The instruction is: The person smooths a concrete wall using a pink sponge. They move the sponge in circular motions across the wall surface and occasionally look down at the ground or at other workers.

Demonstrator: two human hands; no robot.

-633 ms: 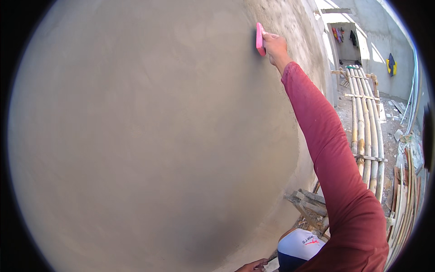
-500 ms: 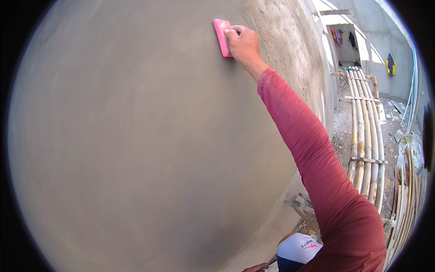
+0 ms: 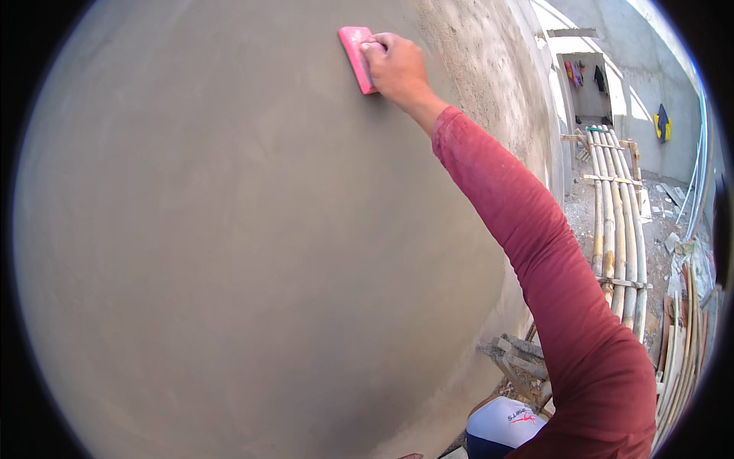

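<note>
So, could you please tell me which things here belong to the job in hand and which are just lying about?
In use: pink float, held in the right hand; grey wall.
Apparently just about: bamboo poles; wood strips; hung clothes at the back.

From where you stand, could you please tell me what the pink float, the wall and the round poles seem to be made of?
Float: perhaps plastic or foam, evenly pink and smooth-looking; the view leaves it open.
Wall: apparently cement plaster, matte grey, mostly smooth, rougher toward upper right.
Poles: likely bare bamboo, pale, round and brown-blotched.
</note>
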